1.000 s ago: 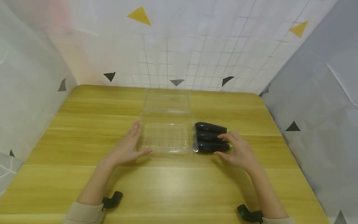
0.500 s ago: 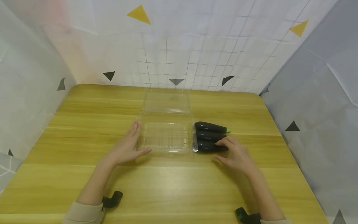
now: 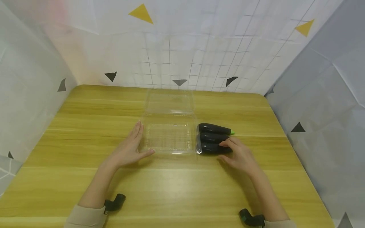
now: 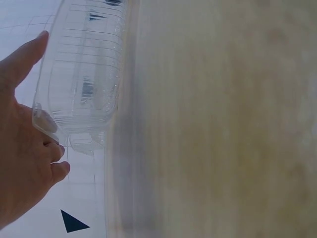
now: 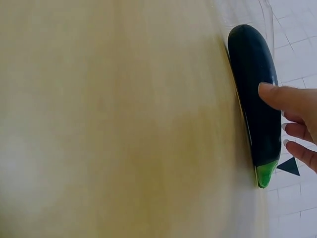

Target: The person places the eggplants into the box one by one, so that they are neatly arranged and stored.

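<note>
A clear plastic hinged-lid container (image 3: pixel 168 152) lies open on the table, its lid (image 3: pixel 169 101) folded toward the back wall. My left hand (image 3: pixel 129 148) rests along its left side, thumb at the front corner and fingers extended. In the left wrist view the thumb reaches the container's rim (image 4: pixel 42 89). Three dark eggplants lie side by side against the container's right side. My right hand (image 3: pixel 239 156) holds the nearest eggplant (image 3: pixel 211 148) close to its stem end, thumb on the front and curled fingers over the top. The right wrist view shows that eggplant's green tip (image 5: pixel 266 174).
The far eggplant (image 3: pixel 214 128) and the middle eggplant (image 3: pixel 212 137) sit just behind the held one. The wooden table (image 3: pixel 176 190) is bordered by a white back wall (image 3: pixel 182 47) and grey side panels. Black wrist-camera mounts (image 3: pixel 115 202) sit on both forearms.
The right hand has moved from over the middle and near eggplants down onto the near one, uncovering the far eggplant's green tip. The left hand and container have stayed put.
</note>
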Available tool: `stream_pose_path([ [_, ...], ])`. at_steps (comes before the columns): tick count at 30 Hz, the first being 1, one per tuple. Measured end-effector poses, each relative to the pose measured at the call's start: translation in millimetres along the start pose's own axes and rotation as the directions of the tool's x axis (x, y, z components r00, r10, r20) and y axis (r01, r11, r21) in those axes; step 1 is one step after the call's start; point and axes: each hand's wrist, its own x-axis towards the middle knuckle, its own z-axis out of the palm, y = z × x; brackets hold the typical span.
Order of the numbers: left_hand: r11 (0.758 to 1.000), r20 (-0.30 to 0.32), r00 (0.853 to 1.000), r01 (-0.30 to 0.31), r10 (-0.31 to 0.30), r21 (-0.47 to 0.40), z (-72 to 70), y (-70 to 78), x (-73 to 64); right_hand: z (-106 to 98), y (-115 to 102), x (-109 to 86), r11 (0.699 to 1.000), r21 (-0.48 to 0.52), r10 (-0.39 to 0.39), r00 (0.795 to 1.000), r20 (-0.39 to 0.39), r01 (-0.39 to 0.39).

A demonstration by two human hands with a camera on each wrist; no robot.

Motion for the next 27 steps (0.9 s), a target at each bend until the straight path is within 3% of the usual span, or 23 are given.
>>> stream_pose_path([
  [6,1.000,-0.016,1.000,-0.006,0.006,-0.001,1.6,-2.0,-0.3,-0.3,-2.4,6.2,0.998,-0.044,0.050,0.997,0.052,-0.047],
  [18,1.000,-0.009,1.000,-0.003,0.003,-0.011,2.5,-2.9,1.5,0.8,-1.8,10.3,0.996,-0.063,0.061,0.994,0.093,-0.055],
  [27,1.000,0.006,1.000,0.003,-0.003,-0.014,0.9,-1.7,1.1,-3.1,0.3,4.5,0.995,-0.055,0.091,0.992,0.082,-0.087],
])
